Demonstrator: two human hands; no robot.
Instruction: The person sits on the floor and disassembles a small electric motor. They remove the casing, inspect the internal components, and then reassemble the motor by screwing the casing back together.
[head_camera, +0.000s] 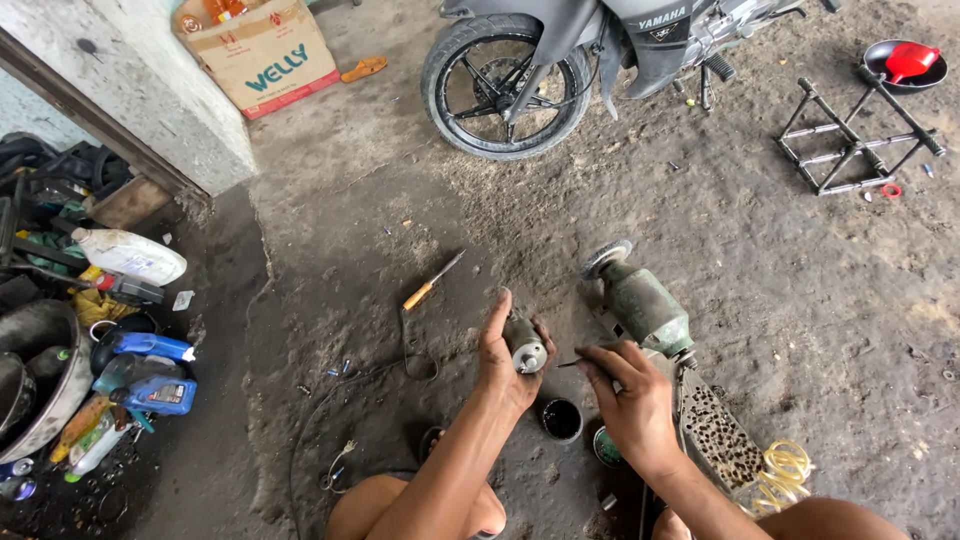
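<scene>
Left hand (503, 350) clamped around small grey metal cylinder (525, 345); right hand (628, 392), at its three o'clock, pinches thin dark metal pick (570, 362).

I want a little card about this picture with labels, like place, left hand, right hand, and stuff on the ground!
place: dirt floor of a repair spot
left hand: holds a small metal cylinder
right hand: pinches a thin tool pointed at the cylinder
beside hands: green angle grinder, dark round cup
farther off: screwdriver, motorbike wheel, cardboard box, oil bottles
</scene>
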